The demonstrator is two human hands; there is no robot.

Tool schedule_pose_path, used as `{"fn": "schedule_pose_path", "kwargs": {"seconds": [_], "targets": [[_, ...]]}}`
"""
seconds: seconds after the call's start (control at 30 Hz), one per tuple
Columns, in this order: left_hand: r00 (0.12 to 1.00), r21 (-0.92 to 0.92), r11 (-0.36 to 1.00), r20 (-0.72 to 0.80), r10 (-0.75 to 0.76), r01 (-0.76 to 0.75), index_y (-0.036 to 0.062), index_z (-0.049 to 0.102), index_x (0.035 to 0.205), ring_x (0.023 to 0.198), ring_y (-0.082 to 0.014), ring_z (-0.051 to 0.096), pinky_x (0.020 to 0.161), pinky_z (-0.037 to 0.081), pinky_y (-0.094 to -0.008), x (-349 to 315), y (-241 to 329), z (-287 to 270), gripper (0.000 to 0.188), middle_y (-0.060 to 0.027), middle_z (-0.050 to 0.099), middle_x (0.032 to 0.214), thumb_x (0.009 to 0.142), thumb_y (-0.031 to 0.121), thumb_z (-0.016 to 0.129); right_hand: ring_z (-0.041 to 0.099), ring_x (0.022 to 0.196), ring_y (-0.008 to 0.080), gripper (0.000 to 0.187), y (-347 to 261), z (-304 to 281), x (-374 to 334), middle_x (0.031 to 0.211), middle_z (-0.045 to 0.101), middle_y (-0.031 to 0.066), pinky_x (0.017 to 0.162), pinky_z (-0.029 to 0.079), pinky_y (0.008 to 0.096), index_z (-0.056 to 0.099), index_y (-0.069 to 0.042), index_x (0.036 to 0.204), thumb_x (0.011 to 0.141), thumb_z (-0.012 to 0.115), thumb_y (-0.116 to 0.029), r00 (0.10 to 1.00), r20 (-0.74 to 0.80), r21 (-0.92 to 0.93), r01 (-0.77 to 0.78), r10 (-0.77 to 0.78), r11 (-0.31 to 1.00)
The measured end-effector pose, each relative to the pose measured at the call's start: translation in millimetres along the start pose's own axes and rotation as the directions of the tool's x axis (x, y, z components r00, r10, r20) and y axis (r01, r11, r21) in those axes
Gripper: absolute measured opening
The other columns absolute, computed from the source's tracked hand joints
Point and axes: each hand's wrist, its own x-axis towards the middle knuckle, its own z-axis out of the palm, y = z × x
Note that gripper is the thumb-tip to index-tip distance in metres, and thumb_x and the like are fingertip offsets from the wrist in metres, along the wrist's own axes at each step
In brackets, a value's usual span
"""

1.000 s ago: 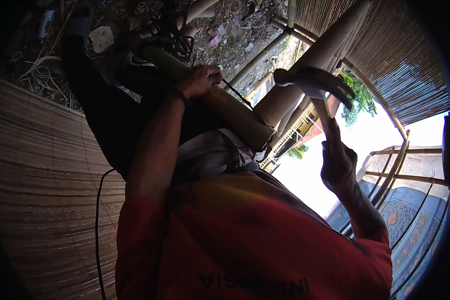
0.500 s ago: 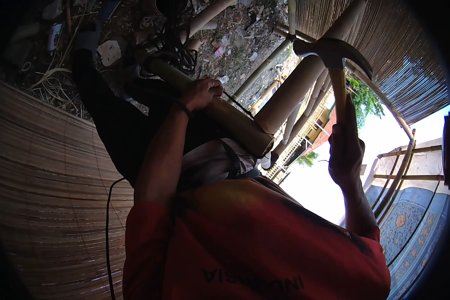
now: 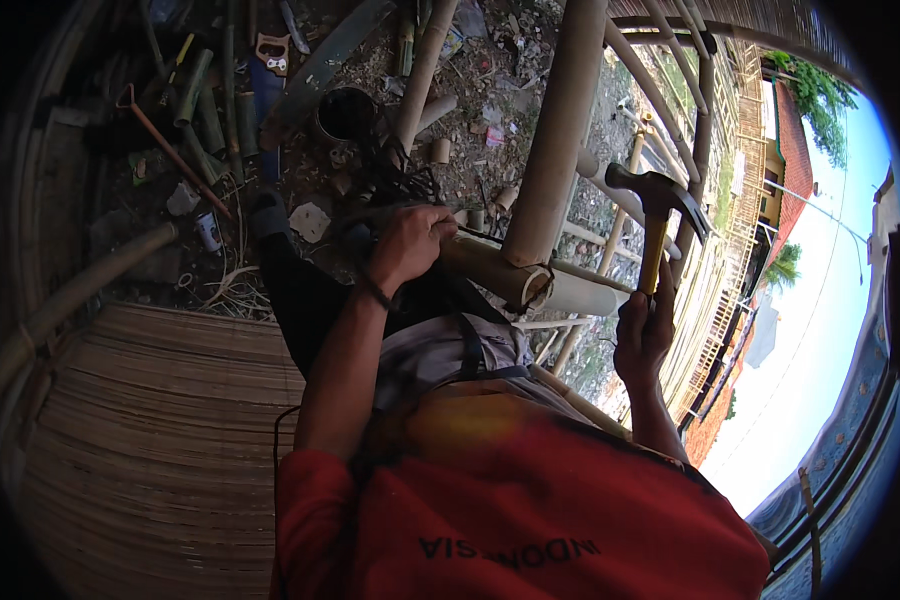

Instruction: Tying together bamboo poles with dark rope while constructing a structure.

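Note:
My right hand (image 3: pixel 645 330) is wrapped round the yellow handle of a claw hammer (image 3: pixel 655 205), its dark metal head raised to the right of the bamboo. My left hand (image 3: pixel 410 243) is closed in a fist at a horizontal bamboo pole (image 3: pixel 485 270). From that fist a thin black cord (image 3: pixel 480 235) runs to where the pole meets a thick upright bamboo post (image 3: pixel 558 130). The cut end of the horizontal pole faces right, below the hammer. Inside the fist, the cord is hidden by my fingers.
A tangle of black cord (image 3: pixel 400 180) hangs beyond my left hand. Littered ground holds a handsaw (image 3: pixel 270 55), a bucket (image 3: pixel 345 115), bamboo pieces (image 3: pixel 195 88) and a can (image 3: pixel 208 232). A slatted bamboo surface (image 3: pixel 150 400) lies at left; a bamboo frame (image 3: pixel 705 120) stands at right.
The view has shifted, bringing more ground and tools into sight at the left. Against the bamboo, the hammer is lower and nearer the pole's cut end. My left hand keeps its grip.

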Motion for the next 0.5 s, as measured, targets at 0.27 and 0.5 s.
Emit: {"fn": "schedule_pose_path", "kwargs": {"seconds": [0.27, 0.5], "targets": [[0.97, 0.243, 0.963, 0.178, -0.165, 0.119, 0.004, 0.075, 0.105, 0.07, -0.0251, 0.07, 0.067, 0.052, -0.0384, -48, 90, 38, 0.027, -0.012, 0.071, 0.076, 0.099, 0.029, 0.065, 0.042, 0.057, 0.0027, 0.041, 9, 60, -125, 0.069, 0.045, -0.0057, 0.052, 0.037, 0.0204, 0.043, -0.001, 0.148, 0.11, 0.049, -0.015, 0.742, -0.279, 0.632, -0.336, 0.609, 0.698], [0.942, 0.381, 0.904, 0.184, -0.282, 0.196, 0.0015, 0.072, 0.096, 0.07, -0.028, 0.069, 0.066, 0.051, -0.0414, -51, 134, 66, 0.03, -0.012, 0.071, 0.075, 0.102, 0.027, 0.057, 0.04, 0.044, 0.0038, 0.026, 14, 131, -212, 0.062, 0.042, -0.0052, 0.039, 0.032, 0.025, 0.053, -0.007, 0.123, 0.11, 0.05, -0.03, 0.272, 0.107, 0.868, -0.494, 0.956, 0.043]]}}
